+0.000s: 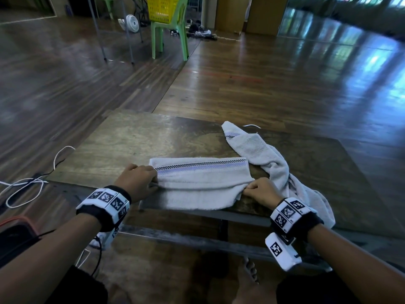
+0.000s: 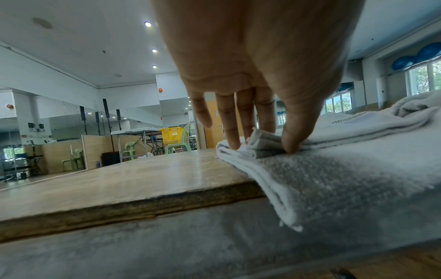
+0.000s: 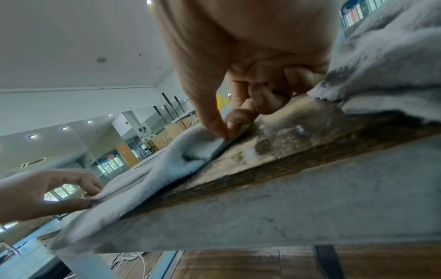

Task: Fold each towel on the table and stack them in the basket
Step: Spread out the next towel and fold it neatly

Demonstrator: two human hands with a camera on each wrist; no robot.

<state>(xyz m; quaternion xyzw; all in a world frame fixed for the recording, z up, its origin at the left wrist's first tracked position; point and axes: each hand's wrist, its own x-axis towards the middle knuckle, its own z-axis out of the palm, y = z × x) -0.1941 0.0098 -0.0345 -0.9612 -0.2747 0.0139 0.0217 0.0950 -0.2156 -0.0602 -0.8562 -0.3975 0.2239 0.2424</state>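
Meanwhile, at the table's (image 1: 135,137) near edge, a person's left hand (image 1: 138,179) and right hand (image 1: 262,190) each pinch an end of a half-folded grey towel (image 1: 201,183). Just right of it lies a crumpled second towel (image 1: 274,163). Far beyond the table, a yellow basket (image 1: 162,8) sits on a green chair (image 1: 169,36).
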